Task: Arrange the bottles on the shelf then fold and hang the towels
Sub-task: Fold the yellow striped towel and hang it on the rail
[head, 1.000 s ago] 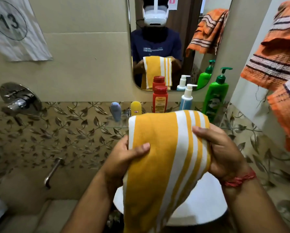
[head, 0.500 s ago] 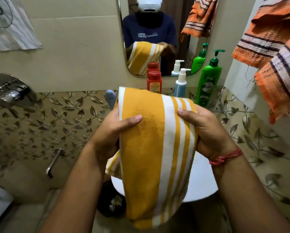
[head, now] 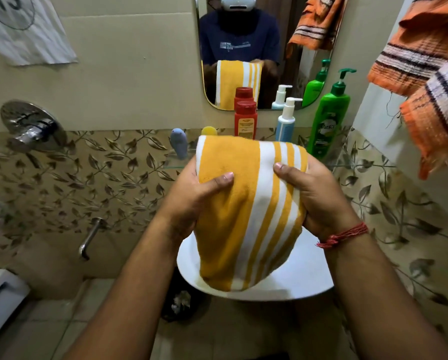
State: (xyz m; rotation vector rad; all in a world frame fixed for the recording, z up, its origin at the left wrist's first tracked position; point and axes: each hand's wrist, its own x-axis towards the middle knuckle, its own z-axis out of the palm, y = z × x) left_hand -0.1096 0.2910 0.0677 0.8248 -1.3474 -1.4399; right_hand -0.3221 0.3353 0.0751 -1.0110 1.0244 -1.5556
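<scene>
I hold a folded yellow towel with white stripes [head: 246,211] in front of me, above the white basin [head: 303,281]. My left hand [head: 194,193] grips its left edge, thumb on the front. My right hand [head: 314,196] grips its right edge the same way. Behind the towel, on the glass shelf [head: 358,166], stand a red bottle [head: 245,119], a white and blue pump bottle [head: 286,120], a green pump bottle [head: 328,118], a yellow bottle [head: 209,131] and a grey-blue bottle [head: 178,142]. An orange striped towel [head: 425,74] hangs at the upper right.
A mirror [head: 256,42] on the wall reflects me and the towel. A chrome mixer valve [head: 30,126] and a spout [head: 91,236] are on the left wall. A numbered paper [head: 22,29] hangs at the top left. A dark bin [head: 178,300] sits under the basin.
The hanging part of the yellow towel got shorter as it was folded up. My view tipped downward, so the shelf and mirror sit higher in the frame.
</scene>
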